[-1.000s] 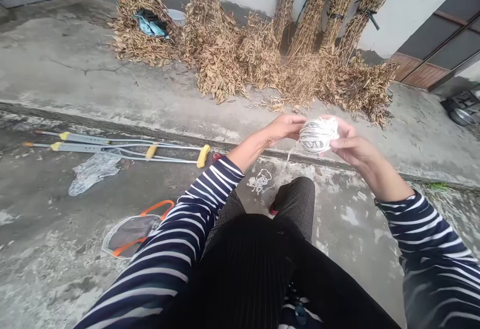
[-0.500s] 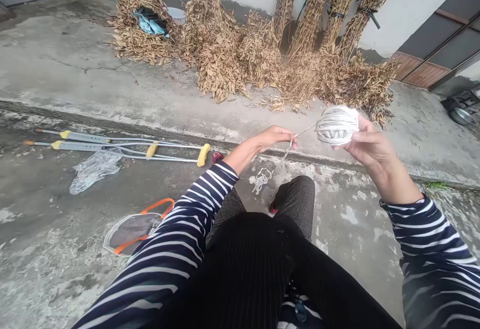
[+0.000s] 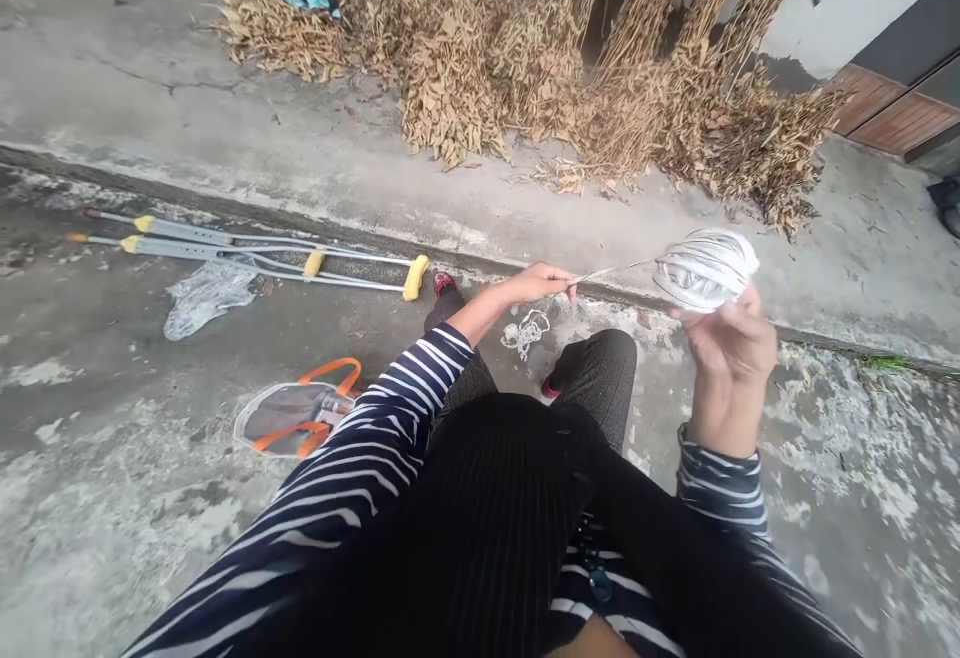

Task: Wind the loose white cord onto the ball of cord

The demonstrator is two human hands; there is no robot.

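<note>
Right hand (image 3: 731, 348) cups the ball (image 3: 705, 268); left hand (image 3: 544, 283) pinches its taut strand (image 3: 615, 270). A hard tug could pull the ball from that fingertip grip.

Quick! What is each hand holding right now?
Left hand: closed, pinching the loose strand.
Right hand: closed, holding up the white string ball.

My right hand (image 3: 731, 358) held up a white ball of cord (image 3: 705, 268). My left hand (image 3: 541, 283), left of the ball, pinched its taut strand (image 3: 615, 270). Crutches (image 3: 255, 256) lay far left of the ball.
</note>
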